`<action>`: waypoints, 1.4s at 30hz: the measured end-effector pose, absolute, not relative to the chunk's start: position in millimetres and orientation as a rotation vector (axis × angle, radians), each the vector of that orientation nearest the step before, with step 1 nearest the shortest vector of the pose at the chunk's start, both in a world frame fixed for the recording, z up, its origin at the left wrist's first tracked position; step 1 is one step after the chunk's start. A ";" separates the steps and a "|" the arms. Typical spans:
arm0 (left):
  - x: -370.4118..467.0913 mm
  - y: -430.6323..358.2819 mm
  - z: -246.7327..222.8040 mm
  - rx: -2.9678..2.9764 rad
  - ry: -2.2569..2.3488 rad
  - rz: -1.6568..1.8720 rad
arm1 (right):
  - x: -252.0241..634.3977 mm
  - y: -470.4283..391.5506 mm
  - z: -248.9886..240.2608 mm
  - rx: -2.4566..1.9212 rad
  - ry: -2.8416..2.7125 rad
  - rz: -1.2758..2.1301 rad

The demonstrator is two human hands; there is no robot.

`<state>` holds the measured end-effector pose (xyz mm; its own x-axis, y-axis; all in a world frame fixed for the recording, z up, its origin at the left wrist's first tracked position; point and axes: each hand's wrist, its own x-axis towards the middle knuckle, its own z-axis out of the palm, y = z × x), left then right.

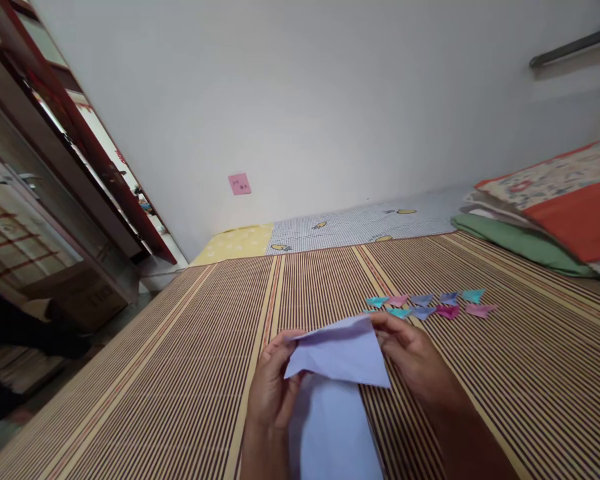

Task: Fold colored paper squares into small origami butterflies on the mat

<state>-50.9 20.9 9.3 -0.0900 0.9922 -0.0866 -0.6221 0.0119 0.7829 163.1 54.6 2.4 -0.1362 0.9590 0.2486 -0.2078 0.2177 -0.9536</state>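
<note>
Between my two hands is a partly folded sheet of lavender paper [345, 353], raised above the mat. My left hand [273, 380] pinches its left edge, thumb below and fingers behind. At the upper right corner, my right hand [405, 347] grips the paper between thumb and fingers. Below it lies more lavender paper [335, 427]; whether it is a separate stack cannot be made out. Just beyond my right hand, small folded paper pieces in blue, teal and pink, such as a magenta one [447, 311], sit in two rows.
A striped woven mat [190, 373] covers the bed. Folded bedding and an orange patterned pillow [565, 220] are piled at the right. A patterned sheet [325, 233] shows along the white wall, which bears a pink note [239, 184]. At left are a doorway and a cardboard box [80, 297].
</note>
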 end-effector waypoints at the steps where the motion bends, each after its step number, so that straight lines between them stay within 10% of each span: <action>1: -50.0 21.4 8.2 0.589 0.790 1.509 | 163.4 55.0 0.7 -0.760 -1.308 1.263; 42: -11.1 12.5 13.2 0.812 0.941 1.697 | 115.9 42.3 -7.7 -0.822 -1.162 1.379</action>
<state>-11.1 12.5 13.2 -0.2831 0.9554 0.0837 -0.4346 -0.2056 0.8768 115.9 42.3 -7.7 -0.1588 0.9782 0.1335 -0.2978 0.0815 -0.9512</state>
